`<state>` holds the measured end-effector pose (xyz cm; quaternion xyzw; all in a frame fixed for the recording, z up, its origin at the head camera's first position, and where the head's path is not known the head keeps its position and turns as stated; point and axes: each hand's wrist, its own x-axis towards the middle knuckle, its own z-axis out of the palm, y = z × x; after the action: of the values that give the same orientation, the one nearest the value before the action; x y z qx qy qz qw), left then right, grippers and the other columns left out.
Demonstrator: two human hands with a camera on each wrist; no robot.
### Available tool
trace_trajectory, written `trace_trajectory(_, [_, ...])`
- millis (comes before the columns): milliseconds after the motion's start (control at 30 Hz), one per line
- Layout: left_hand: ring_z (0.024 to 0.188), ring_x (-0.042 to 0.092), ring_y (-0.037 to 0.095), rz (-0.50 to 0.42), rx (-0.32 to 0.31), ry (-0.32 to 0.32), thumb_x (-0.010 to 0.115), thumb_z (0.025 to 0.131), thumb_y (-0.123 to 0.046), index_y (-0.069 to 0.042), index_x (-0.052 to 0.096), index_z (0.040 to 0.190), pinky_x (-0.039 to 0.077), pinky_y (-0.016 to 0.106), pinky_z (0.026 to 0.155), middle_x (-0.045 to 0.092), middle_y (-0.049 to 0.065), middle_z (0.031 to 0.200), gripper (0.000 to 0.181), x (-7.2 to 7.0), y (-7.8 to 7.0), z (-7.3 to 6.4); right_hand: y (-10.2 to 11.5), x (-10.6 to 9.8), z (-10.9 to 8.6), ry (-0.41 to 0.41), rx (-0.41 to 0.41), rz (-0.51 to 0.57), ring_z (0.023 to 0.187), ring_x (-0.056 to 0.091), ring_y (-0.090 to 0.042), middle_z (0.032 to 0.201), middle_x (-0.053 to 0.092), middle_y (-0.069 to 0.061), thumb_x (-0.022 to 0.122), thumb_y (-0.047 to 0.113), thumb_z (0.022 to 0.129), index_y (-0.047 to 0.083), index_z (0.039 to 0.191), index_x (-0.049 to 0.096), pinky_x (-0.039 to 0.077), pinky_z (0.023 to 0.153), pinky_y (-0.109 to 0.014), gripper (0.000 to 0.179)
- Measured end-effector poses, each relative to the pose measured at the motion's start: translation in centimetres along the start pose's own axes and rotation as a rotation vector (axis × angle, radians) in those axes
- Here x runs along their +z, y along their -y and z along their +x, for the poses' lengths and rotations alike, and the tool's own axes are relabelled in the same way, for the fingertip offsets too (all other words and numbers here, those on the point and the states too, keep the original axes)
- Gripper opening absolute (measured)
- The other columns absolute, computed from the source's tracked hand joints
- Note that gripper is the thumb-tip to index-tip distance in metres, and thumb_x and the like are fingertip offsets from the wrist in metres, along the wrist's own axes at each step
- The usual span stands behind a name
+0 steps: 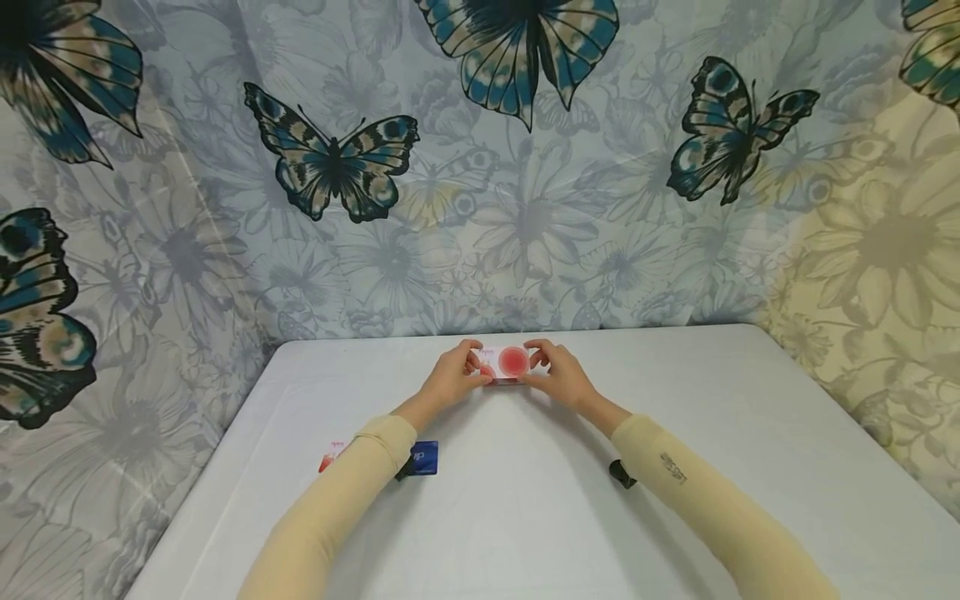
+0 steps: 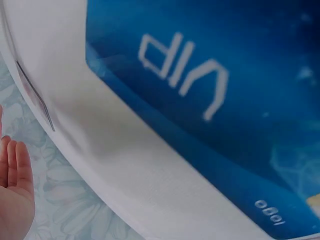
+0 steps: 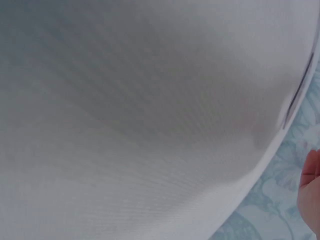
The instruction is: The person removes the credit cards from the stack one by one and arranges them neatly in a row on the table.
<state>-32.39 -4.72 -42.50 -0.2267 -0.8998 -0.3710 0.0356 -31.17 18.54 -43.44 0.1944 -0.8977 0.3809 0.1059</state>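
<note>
Out near the far edge of the table, both hands hold a small pink-and-white printed rectangle (image 1: 506,363) with a red circle on it. Whether it is a card or a thin box I cannot tell. My left hand (image 1: 455,367) pinches its left end between thumb and fingers, and my right hand (image 1: 560,373) does the same at the right end. Under the left forearm lies a blue card (image 1: 425,458) with "VIP" on it, partly hidden by the wrist. The left wrist view shows this blue card (image 2: 200,100) large, with the left hand (image 2: 16,190) at the edge.
A red-and-white printed piece (image 1: 331,455) lies left of the left forearm, partly covered by the sleeve. White cloth covers the table (image 1: 517,500). Behind its far edge hangs a butterfly-and-flower fabric (image 1: 525,225), which also stands along both sides.
</note>
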Motion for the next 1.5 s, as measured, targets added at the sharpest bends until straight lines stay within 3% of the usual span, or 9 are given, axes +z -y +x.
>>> trace_trajectory(633, [0.085,0.057,0.019,-0.070,0.024,0.005,0.079,0.082,-0.010,-0.001,0.051,0.128,0.050,0.028,0.077,0.058,0.004,0.090,0.054,-0.3,-0.6,-3.6,1.7,0.3,-3.1,-0.002,-0.053,0.043,0.085,0.051,-0.026,0.091,0.064,-0.001,0.080,0.008,0.079,0.005,0.126,0.057,0.042,0.073,-0.033,0.053])
trace_trajectory(1267, [0.081,0.059,0.013,-0.145,0.058,0.074,0.080,0.081,-0.010,0.000,0.053,0.125,0.052,0.024,0.075,0.059,-0.001,0.088,0.053,-0.7,-0.2,-9.4,3.3,1.3,-7.1,0.119,-0.021,0.123,0.088,0.054,-0.021,0.091,0.065,0.003,0.081,0.012,0.079,0.008,0.126,0.057,0.046,0.075,-0.031,0.052])
trace_trajectory(1500, [0.079,0.055,0.016,-0.121,0.051,0.088,0.082,0.079,-0.012,-0.001,0.056,0.120,0.050,0.027,0.074,0.059,0.000,0.088,0.049,-1.1,-0.1,-10.9,4.2,1.7,-8.0,0.173,-0.006,0.128,0.088,0.054,-0.019,0.089,0.064,0.006,0.082,0.019,0.079,0.008,0.124,0.059,0.045,0.078,-0.031,0.052])
